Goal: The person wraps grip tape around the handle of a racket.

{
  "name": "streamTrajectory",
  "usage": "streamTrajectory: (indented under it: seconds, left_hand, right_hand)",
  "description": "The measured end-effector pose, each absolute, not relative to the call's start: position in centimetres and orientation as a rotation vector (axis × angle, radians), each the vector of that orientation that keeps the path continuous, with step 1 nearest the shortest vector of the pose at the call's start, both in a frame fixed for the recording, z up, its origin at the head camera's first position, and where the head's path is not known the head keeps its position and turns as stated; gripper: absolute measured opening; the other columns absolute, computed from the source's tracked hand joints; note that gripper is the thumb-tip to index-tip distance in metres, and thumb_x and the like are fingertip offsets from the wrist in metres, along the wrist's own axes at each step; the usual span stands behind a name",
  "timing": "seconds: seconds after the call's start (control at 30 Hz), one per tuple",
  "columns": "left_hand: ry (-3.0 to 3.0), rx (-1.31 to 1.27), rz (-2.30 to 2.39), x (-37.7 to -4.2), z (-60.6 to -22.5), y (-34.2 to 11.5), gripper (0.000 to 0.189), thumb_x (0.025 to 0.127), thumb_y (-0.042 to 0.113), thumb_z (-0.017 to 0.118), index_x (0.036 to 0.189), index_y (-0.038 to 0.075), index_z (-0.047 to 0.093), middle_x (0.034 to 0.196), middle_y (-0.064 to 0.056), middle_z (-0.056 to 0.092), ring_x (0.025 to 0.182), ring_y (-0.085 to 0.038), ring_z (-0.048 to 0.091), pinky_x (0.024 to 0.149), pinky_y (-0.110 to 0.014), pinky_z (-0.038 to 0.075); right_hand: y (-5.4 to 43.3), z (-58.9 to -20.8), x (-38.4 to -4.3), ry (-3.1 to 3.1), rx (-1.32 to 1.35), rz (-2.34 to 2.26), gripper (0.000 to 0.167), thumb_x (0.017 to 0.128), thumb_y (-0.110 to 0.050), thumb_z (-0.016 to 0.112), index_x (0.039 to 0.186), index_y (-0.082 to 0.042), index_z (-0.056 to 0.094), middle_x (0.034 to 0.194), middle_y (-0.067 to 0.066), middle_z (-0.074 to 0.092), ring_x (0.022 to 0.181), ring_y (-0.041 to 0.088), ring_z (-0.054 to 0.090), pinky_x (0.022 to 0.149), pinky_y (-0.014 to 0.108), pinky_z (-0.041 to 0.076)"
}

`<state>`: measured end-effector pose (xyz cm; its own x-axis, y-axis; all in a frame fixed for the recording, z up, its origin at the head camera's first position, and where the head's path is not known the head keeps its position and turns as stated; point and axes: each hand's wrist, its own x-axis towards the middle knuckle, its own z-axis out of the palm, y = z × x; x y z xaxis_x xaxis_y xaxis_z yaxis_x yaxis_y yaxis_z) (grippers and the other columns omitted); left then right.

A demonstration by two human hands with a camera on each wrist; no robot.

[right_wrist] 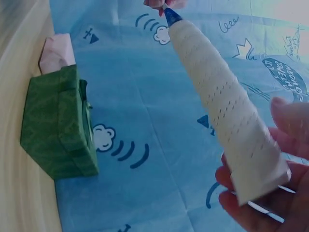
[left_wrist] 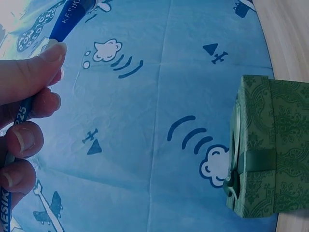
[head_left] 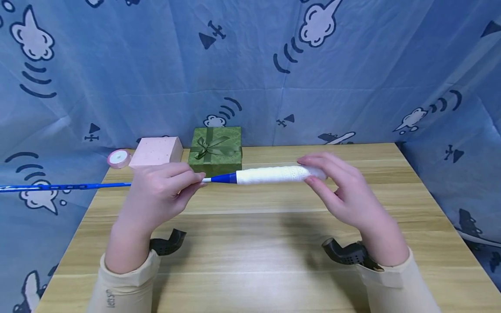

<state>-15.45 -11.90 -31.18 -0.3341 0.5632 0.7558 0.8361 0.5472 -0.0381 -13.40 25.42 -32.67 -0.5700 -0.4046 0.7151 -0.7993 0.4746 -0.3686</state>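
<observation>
A badminton racket is held level across the head view, its blue frame (head_left: 43, 188) edge-on and running out at the left. My left hand (head_left: 162, 187) grips the thin shaft just beside the blue cone (head_left: 224, 178). In the left wrist view, its fingers (left_wrist: 29, 137) curl round the lettered shaft. A white, perforated grip wrap (head_left: 270, 174) covers the handle. My right hand (head_left: 342, 187) holds the butt end between thumb and fingers. In the right wrist view, several fingers lie behind the handle (right_wrist: 217, 101), partly hidden by it.
A green gift box (head_left: 217, 150) with a ribbon bow stands at the back of the wooden table (head_left: 250, 256). Left of it are a pale pink box (head_left: 156, 150) and a pink-edged roll (head_left: 118, 159). Blue patterned cloth (head_left: 250, 65) hangs behind and at the sides.
</observation>
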Motion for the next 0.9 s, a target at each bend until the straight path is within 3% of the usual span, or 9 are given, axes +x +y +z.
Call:
streamTrajectory:
  seconds: [0.1,0.2,0.4,0.5,0.73,0.9]
  left_hand:
    - [-2.086,-1.133,-0.439,-15.4,-31.3,-11.4,0.007,0.087,0.012,0.082,0.083,0.012,0.075,0.072,0.004,0.065,0.056,-0.011,0.057,0.047,-0.028,0.04]
    - [-2.113,-1.136,-0.416,-15.3,-31.4,-10.9,0.01,0.088,0.012,0.081,0.082,0.013,0.074,0.07,0.004,0.062,0.054,-0.013,0.054,0.046,-0.028,0.038]
    - [-2.124,-1.117,-0.401,-15.3,-31.8,-10.3,0.013,0.089,0.01,0.079,0.079,0.013,0.072,0.07,0.003,0.059,0.053,-0.014,0.05,0.045,-0.029,0.039]
    - [-2.134,-1.115,-0.392,-15.2,-31.9,-10.0,0.011,0.089,0.01,0.079,0.081,0.012,0.072,0.07,0.002,0.059,0.053,-0.014,0.05,0.046,-0.029,0.041]
    - [-2.147,-1.113,-0.356,-15.1,-32.1,-9.2,0.005,0.092,0.013,0.078,0.089,0.013,0.074,0.074,0.003,0.063,0.057,-0.013,0.054,0.05,-0.03,0.044]
    - [-2.186,-1.1,-0.368,-15.1,-32.3,-9.2,0.005,0.092,0.016,0.079,0.093,0.014,0.075,0.078,0.003,0.065,0.06,-0.014,0.058,0.052,-0.031,0.046]
  right_hand:
    - [25.2,-32.7,-13.1,-2.236,0.938,0.866,0.026,0.1,-0.014,0.068,0.123,-0.003,0.072,0.119,0.012,0.073,0.086,0.013,0.065,0.077,0.017,0.05]
    - [25.0,-32.7,-12.9,-2.303,0.906,0.76,0.026,0.096,-0.012,0.071,0.122,-0.007,0.073,0.117,0.009,0.073,0.085,0.013,0.064,0.071,0.022,0.049]
    - [24.2,-33.1,-13.0,-2.34,0.921,0.658,0.037,0.102,-0.039,0.066,0.119,-0.008,0.074,0.111,0.005,0.075,0.104,0.026,0.066,0.091,0.045,0.048]
    - [23.9,-33.2,-13.0,-2.35,0.922,0.62,0.036,0.099,-0.037,0.07,0.117,-0.006,0.073,0.109,0.006,0.075,0.103,0.028,0.066,0.096,0.051,0.046]
    - [23.8,-33.2,-12.9,-2.395,0.859,0.548,0.039,0.084,-0.02,0.086,0.117,-0.004,0.073,0.107,0.008,0.074,0.099,0.029,0.067,0.093,0.05,0.048]
    - [23.6,-33.4,-13.0,-2.43,0.812,0.551,0.041,0.082,-0.017,0.088,0.119,-0.005,0.073,0.109,0.008,0.072,0.099,0.028,0.064,0.09,0.048,0.048]
